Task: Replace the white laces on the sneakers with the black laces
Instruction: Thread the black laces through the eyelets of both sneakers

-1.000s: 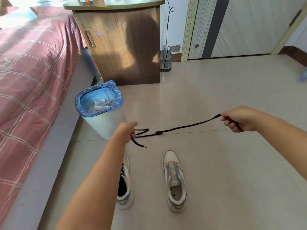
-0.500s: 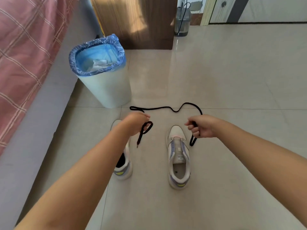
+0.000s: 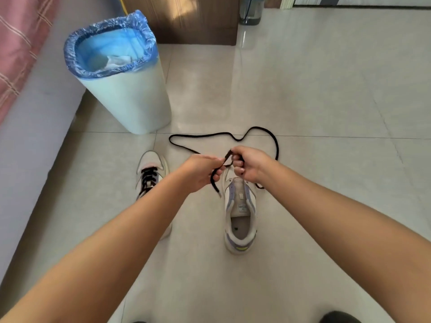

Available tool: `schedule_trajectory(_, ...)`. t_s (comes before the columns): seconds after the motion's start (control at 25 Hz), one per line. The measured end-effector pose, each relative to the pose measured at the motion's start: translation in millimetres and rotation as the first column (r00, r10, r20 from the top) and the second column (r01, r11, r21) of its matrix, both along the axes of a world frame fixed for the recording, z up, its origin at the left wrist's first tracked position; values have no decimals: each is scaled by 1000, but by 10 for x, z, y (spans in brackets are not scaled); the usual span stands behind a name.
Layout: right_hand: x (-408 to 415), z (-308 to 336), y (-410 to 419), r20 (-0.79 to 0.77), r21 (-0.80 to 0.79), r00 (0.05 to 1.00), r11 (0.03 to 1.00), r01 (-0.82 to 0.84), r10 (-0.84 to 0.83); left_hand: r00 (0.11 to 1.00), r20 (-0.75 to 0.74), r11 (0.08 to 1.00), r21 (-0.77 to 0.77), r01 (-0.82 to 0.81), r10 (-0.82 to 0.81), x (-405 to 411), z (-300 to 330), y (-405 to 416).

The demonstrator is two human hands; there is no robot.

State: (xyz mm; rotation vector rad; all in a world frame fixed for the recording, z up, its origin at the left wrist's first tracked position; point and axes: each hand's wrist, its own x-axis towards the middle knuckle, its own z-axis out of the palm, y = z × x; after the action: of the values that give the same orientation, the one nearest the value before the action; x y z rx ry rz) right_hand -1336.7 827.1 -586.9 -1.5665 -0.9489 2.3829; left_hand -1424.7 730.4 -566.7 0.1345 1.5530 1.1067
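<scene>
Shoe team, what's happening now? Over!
Both hands, left hand and right hand, pinch black lace. Right sneaker laceless. Nothing blocking.

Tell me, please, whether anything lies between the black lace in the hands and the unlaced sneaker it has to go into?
Nothing visible does. The left hand and right hand hold the black lace just above the toe of the unlaced sneaker, whose top lies open. The bin and the laced sneaker sit off to the left.

Bright daylight; soft glare streak on glossy floor from top; faint shadows; wide-angle bending at edges; slight overall softness.
</scene>
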Motion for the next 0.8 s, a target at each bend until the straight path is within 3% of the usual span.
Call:
schedule_trajectory(0.12,-142,96,193,-6,166,1000,986,13,-12,984,20,984,19,177,-178,-38,-66,-54)
schedule_trajectory(0.28,-200,184,424,-66,299,997,953,46,-28,969,167,981,94,169,-183,-50,-229,-98)
schedule_trajectory(0.44,213,-157,320,101,196,993,978,-77,57,949,290,993,41,115,-122,158,-494,-253)
schedule_trajectory(0.6,618,-379,224,411,293,891,897,-330,194,955,264,983,91,-161,132,124,-624,-199)
schedule_trajectory(0.72,677,-453,207,297,222,938,942,-250,179,995,56,997,11,-81,80,200,-687,-175)
schedule_trajectory(0.8,676,-456,181,211,156,964,968,-198,163,987,14,987,-15,-159,159,293,-720,-148)
